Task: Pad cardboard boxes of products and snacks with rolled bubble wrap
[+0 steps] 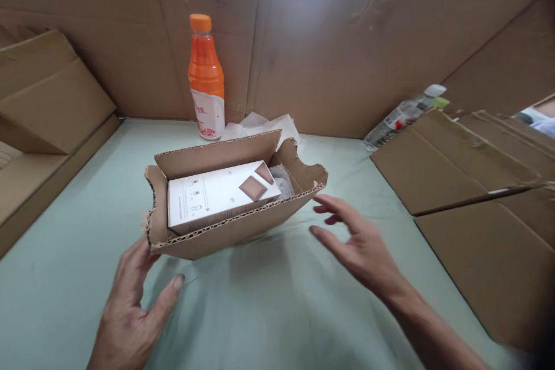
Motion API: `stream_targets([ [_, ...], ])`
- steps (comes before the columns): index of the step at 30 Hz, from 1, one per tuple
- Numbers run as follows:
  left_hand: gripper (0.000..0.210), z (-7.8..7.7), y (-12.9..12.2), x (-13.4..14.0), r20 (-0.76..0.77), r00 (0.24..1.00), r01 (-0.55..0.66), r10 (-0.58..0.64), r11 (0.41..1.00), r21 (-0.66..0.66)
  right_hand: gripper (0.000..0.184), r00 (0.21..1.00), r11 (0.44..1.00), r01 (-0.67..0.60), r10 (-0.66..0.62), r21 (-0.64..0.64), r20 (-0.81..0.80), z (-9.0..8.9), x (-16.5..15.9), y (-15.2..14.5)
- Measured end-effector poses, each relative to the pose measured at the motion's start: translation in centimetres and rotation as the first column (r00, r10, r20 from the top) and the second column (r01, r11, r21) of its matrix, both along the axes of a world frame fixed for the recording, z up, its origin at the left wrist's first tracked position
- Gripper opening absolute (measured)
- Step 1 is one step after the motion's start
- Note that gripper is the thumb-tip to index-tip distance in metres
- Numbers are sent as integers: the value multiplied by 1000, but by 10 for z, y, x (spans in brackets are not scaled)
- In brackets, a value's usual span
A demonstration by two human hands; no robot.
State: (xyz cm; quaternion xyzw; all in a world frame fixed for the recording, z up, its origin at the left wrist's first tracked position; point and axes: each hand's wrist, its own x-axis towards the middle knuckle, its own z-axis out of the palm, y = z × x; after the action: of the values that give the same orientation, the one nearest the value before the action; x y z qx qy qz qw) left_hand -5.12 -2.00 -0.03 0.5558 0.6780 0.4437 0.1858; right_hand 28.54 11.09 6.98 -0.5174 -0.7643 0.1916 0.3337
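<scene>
An open brown cardboard box (pixel 234 236) stands on the pale green surface in the middle of the head view, its flaps upright and its cut edges wavy. Inside lies a white carton (pixel 217 193) printed with brown squares and small drawings. Bubble wrap (pixel 282 181) fills the right end beside it. My left hand (pixel 137 300) is at the box's near left corner, thumb spread away from the fingers; whether its fingertips touch the cardboard is hidden. Near the right end, my right hand (pixel 353 240) hovers with fingers apart and nothing in them.
Behind the box stands an orange bottle (pixel 207 81) with crumpled white paper (pixel 264 126) beside it. A clear plastic bottle (pixel 403 118) leans at the back right. Cardboard flaps (pixel 459 162) lie at the right, and a folded cardboard piece (pixel 56 92) at the left. A cardboard wall (pixel 325 40) closes the back.
</scene>
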Motion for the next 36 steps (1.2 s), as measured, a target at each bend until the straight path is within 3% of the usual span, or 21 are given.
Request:
stream_targets([
  [3,59,-6,12,10,237,971,13,20,990,-138,43,996,987,-63,53,-147,-70,-25,-30,12],
  [6,56,5,37,29,326,945,5,41,990,-140,37,995,987,-50,36,-151,-96,-21,-44,25],
  [10,46,16,55,60,327,944,72,-45,995,-70,32,989,992,110,-116,-62,-91,-12,-11,6],
  [14,28,1,30,67,201,958,220,-204,974,-61,24,955,954,295,-293,52,-43,-24,23,-49],
  [17,29,-18,4,48,89,987,139,-131,985,-101,17,961,960,272,-268,66,-69,-38,15,-75],
  [20,36,-27,8,39,79,994,82,-73,989,-120,14,960,965,254,-243,62,-140,-48,6,-70],
  [23,30,-20,47,67,152,975,179,-164,980,-92,17,928,941,333,-317,56,-195,-55,24,-54],
  [27,40,-5,135,141,199,895,399,-398,916,35,23,824,844,534,-506,52,-254,-69,75,-42],
  [31,55,-4,221,217,180,846,502,-502,863,51,54,731,785,619,-560,34,-390,-90,118,-34],
  [33,58,-9,244,251,180,872,459,-456,888,26,59,703,793,607,-563,-43,-434,-99,131,-29],
  [36,65,-19,252,294,182,873,458,-452,889,13,57,726,833,532,-541,-152,-425,-106,145,-20],
])
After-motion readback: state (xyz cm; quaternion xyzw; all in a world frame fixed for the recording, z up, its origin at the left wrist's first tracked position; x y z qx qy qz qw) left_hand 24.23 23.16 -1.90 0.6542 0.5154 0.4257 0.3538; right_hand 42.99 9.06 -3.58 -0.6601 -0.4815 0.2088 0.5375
